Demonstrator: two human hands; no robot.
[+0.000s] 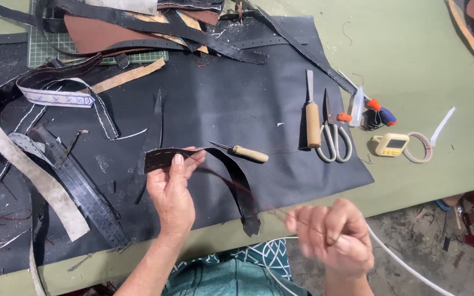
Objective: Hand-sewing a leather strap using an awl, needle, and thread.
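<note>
My left hand [172,189] pinches one end of a dark leather strap [231,175] with punched holes; the strap arches up and hangs down over the table's front edge. A thin dark thread [248,192] runs from the strap to my right hand [333,235], which is blurred and closed around the thread past the table edge. A small awl with a wooden handle [245,153] lies just beyond the strap on the black leather sheet [220,93].
A wooden-handled chisel [312,118], scissors [334,137], a yellow timer [390,145], a tape roll [419,147] and an orange-blue tool [381,112] lie to the right. Leather strips and scraps [56,181] pile at the left and back, over a green cutting mat [50,49].
</note>
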